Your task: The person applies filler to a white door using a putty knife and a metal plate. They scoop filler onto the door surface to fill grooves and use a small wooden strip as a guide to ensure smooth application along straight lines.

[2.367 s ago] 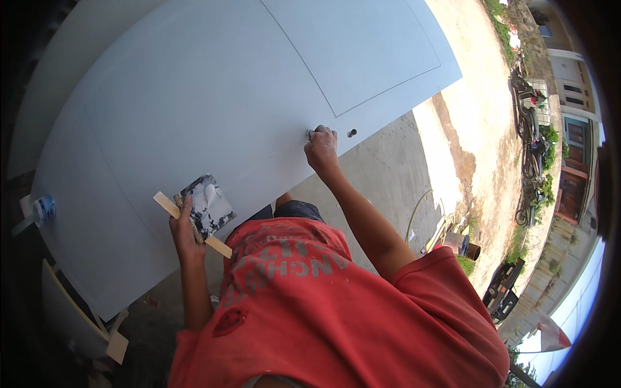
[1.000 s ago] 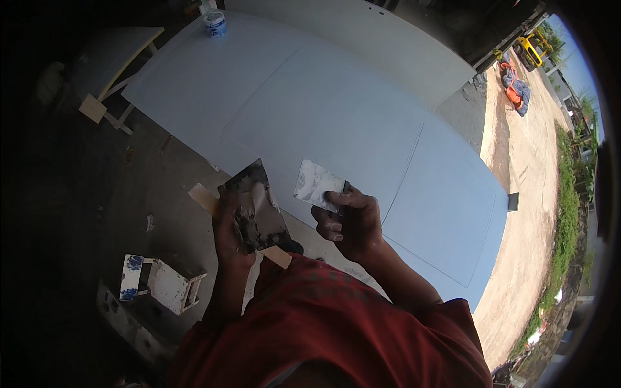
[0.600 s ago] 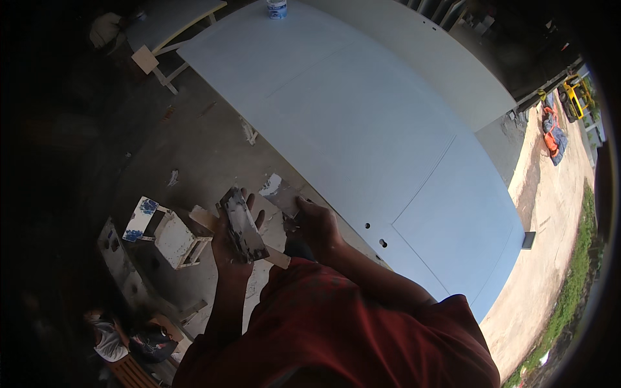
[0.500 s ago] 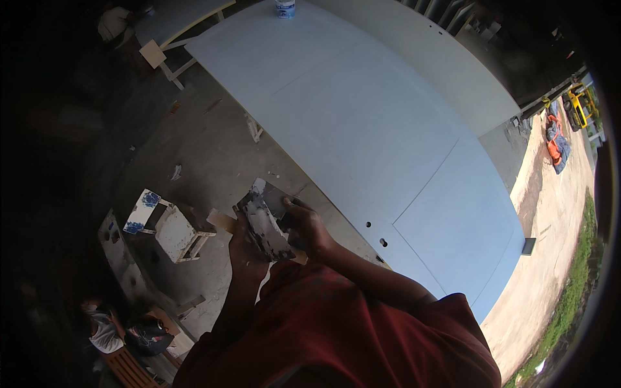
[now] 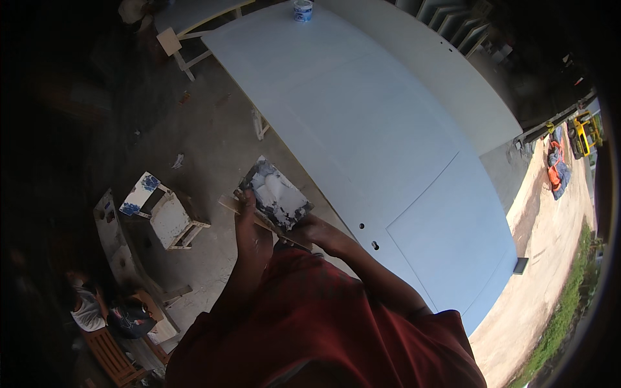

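Observation:
A flat, dark putty scraper (image 5: 279,192) has its broad face turned up, thickly smeared with white paste. My right hand (image 5: 321,235) is closed on its lower right edge, with the fingertips partly hidden behind it. Under and beside the scraper lies a thin tan board (image 5: 231,204), and my left hand (image 5: 247,216) grips it, thumb up along the scraper's left edge. Both things are held together in front of my red shirt, left of a large pale blue door panel (image 5: 362,123).
The panel has a fine rectangular groove and two holes near its close edge. A paint tin (image 5: 303,10) stands at its far end. Left are a paint-stained stool (image 5: 171,220) and a wooden chair (image 5: 110,355) with a seated person. Another panel (image 5: 446,71) lies behind.
The scraper has turned in my right hand, so its paste-covered face now shows broadly. The right hand has moved lower, down to the scraper's edge. The whole view has shifted slightly.

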Action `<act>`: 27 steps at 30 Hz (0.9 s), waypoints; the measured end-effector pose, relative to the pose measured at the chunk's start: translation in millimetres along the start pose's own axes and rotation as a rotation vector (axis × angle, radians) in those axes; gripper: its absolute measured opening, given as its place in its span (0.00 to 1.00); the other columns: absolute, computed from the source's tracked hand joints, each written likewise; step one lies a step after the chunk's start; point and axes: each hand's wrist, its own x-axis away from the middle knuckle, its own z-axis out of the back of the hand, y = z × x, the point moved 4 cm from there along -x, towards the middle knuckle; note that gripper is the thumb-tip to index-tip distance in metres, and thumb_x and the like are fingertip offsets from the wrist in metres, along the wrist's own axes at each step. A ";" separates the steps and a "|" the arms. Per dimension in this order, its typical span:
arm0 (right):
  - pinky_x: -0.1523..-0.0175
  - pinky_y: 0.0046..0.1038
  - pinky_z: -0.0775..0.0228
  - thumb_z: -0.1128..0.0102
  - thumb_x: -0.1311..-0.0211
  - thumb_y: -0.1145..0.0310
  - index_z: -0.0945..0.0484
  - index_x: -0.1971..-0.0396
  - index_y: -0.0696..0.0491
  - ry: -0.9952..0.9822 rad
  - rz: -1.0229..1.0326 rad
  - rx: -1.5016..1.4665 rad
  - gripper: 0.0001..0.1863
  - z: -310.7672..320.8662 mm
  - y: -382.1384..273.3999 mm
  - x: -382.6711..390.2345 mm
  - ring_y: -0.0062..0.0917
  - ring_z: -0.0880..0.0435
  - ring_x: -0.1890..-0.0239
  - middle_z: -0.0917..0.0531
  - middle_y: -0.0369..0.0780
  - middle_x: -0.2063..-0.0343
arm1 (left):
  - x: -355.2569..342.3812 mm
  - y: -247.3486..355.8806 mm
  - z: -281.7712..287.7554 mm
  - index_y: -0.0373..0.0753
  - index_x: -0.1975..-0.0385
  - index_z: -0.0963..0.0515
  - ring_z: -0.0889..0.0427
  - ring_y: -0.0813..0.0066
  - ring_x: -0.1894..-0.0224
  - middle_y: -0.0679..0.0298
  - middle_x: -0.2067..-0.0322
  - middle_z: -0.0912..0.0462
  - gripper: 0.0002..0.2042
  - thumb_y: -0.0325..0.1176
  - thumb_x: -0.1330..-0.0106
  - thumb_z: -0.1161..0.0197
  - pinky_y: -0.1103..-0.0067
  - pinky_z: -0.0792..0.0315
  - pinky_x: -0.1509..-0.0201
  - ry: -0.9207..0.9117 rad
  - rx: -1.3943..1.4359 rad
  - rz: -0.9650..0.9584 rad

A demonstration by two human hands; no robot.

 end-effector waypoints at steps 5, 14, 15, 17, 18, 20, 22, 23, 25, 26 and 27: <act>0.71 0.25 0.30 0.41 0.40 0.65 0.23 0.53 0.62 -0.019 0.101 0.496 0.19 15.1 -36.3 8.7 0.21 0.17 0.70 0.18 0.40 0.70 | -21.8 5.4 -7.1 0.40 0.35 0.33 0.27 0.67 0.37 0.63 0.41 0.25 0.22 0.45 0.22 0.47 0.65 0.33 0.33 -0.019 0.110 -0.018; 0.68 0.28 0.22 0.45 0.40 0.71 0.25 0.54 0.61 0.045 -0.194 0.213 0.15 69.0 -29.6 6.8 0.27 0.15 0.73 0.15 0.46 0.65 | -84.8 47.4 34.0 0.37 0.35 0.33 0.26 0.66 0.36 0.61 0.39 0.25 0.24 0.45 0.23 0.45 0.66 0.34 0.32 0.078 0.147 -0.077; 0.68 0.27 0.23 0.45 0.39 0.70 0.25 0.52 0.61 0.040 -0.183 0.128 0.17 78.9 -22.6 2.2 0.27 0.16 0.73 0.14 0.46 0.65 | -89.4 48.0 40.0 0.37 0.35 0.32 0.26 0.66 0.37 0.61 0.39 0.25 0.24 0.45 0.23 0.45 0.66 0.33 0.32 0.081 0.116 -0.101; 0.68 0.27 0.23 0.46 0.38 0.68 0.27 0.48 0.60 0.037 -0.200 0.039 0.20 90.1 -22.1 -17.5 0.26 0.18 0.74 0.14 0.46 0.64 | -101.2 48.4 61.0 0.37 0.36 0.32 0.26 0.67 0.37 0.61 0.40 0.24 0.23 0.44 0.23 0.44 0.67 0.32 0.33 0.093 0.053 -0.150; 0.68 0.27 0.24 0.46 0.38 0.67 0.27 0.45 0.60 0.044 -0.231 0.035 0.22 94.2 -24.2 -28.1 0.25 0.20 0.75 0.14 0.46 0.64 | -103.7 45.0 66.8 0.38 0.37 0.30 0.25 0.68 0.38 0.61 0.41 0.23 0.22 0.44 0.24 0.44 0.68 0.31 0.35 0.095 0.040 -0.149; 0.67 0.24 0.25 0.49 0.36 0.67 0.34 0.33 0.58 0.065 -0.293 0.082 0.30 106.4 -27.4 -58.1 0.21 0.23 0.76 0.18 0.43 0.66 | -113.8 43.4 84.5 0.38 0.37 0.31 0.26 0.68 0.38 0.62 0.41 0.24 0.22 0.44 0.24 0.44 0.68 0.30 0.35 0.106 -0.015 -0.147; 0.67 0.25 0.24 0.53 0.30 0.63 0.35 0.30 0.51 0.200 -0.402 0.312 0.29 140.5 -8.6 -95.2 0.20 0.23 0.76 0.19 0.41 0.70 | -122.0 38.0 103.0 0.37 0.30 0.40 0.27 0.68 0.37 0.60 0.38 0.28 0.27 0.42 0.23 0.44 0.69 0.30 0.35 0.197 -0.101 -0.113; 0.67 0.26 0.24 0.55 0.28 0.61 0.36 0.29 0.48 0.259 -0.459 0.430 0.28 160.8 -0.7 -119.1 0.19 0.23 0.76 0.19 0.41 0.72 | -126.6 36.5 109.8 0.38 0.28 0.44 0.28 0.67 0.37 0.59 0.37 0.29 0.29 0.42 0.23 0.44 0.69 0.31 0.34 0.216 -0.138 -0.078; 0.66 0.28 0.21 0.62 0.24 0.61 0.36 0.28 0.43 0.449 -0.526 0.572 0.26 202.6 5.0 -164.1 0.20 0.19 0.74 0.23 0.37 0.76 | -128.9 33.7 122.1 0.38 0.25 0.51 0.29 0.66 0.36 0.56 0.36 0.32 0.33 0.41 0.23 0.44 0.69 0.32 0.33 0.255 -0.224 -0.015; 0.64 0.29 0.20 0.60 0.25 0.64 0.35 0.28 0.41 0.416 -0.503 0.746 0.26 219.8 4.5 -191.9 0.21 0.17 0.73 0.21 0.38 0.72 | -128.9 29.1 130.9 0.40 0.23 0.58 0.30 0.66 0.35 0.53 0.35 0.33 0.36 0.39 0.23 0.44 0.69 0.33 0.32 0.290 -0.217 -0.013; 0.63 0.29 0.19 0.56 0.27 0.67 0.34 0.29 0.43 0.396 -0.409 0.964 0.27 234.9 1.2 -218.0 0.23 0.16 0.71 0.19 0.39 0.68 | -130.4 27.3 133.9 0.40 0.23 0.57 0.29 0.66 0.36 0.53 0.35 0.33 0.36 0.39 0.23 0.44 0.69 0.32 0.33 0.285 -0.225 0.026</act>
